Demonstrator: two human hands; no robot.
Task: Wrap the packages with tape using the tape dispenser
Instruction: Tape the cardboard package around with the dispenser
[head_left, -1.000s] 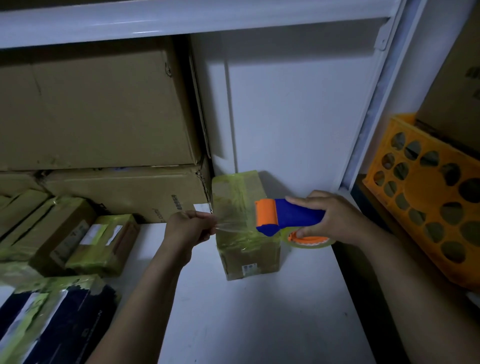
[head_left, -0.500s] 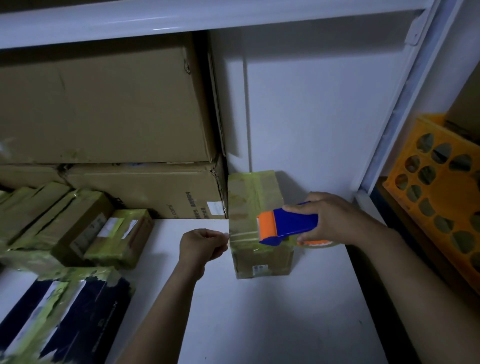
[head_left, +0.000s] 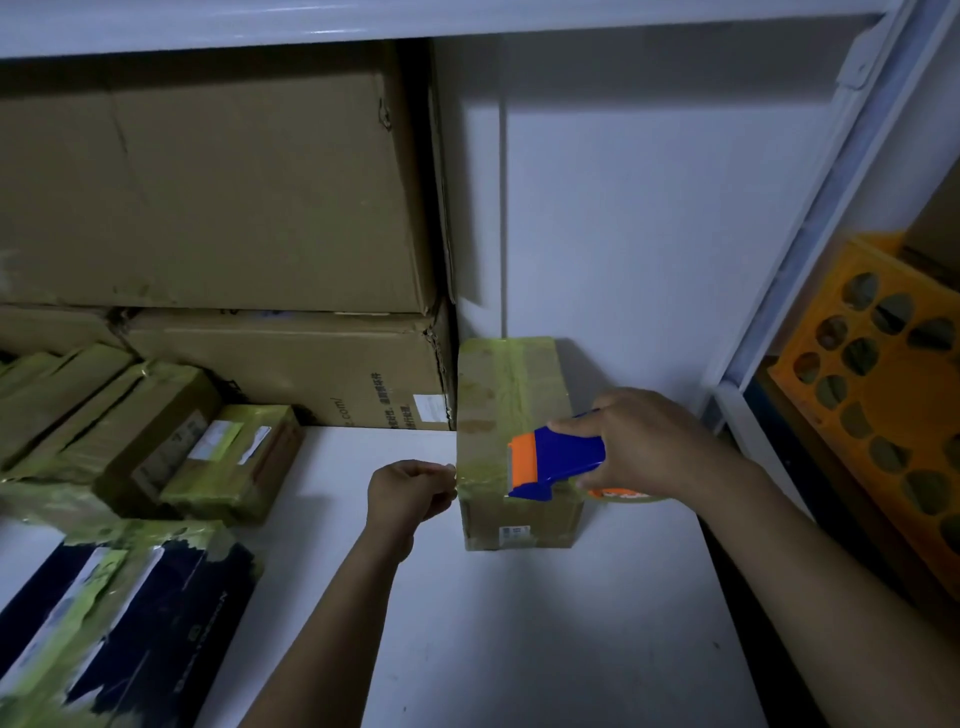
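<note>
Left of the package (head_left: 498, 395) stand stacked cartons (head_left: 234, 208) and taped parcels (head_left: 156, 441).

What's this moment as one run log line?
step: taping box | left hand: pinches tape at box's left edge | right hand: grips tape dispenser at box's near top edge

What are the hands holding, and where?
The right hand grips the tape dispenser by its handle; the left hand pinches the end of the tape beside the package.

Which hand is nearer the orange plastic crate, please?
Right. The right hand, gripping the blue-orange tape dispenser, is left of the orange plastic crate; the left hand, pinching clear tape, is farther left.
</note>
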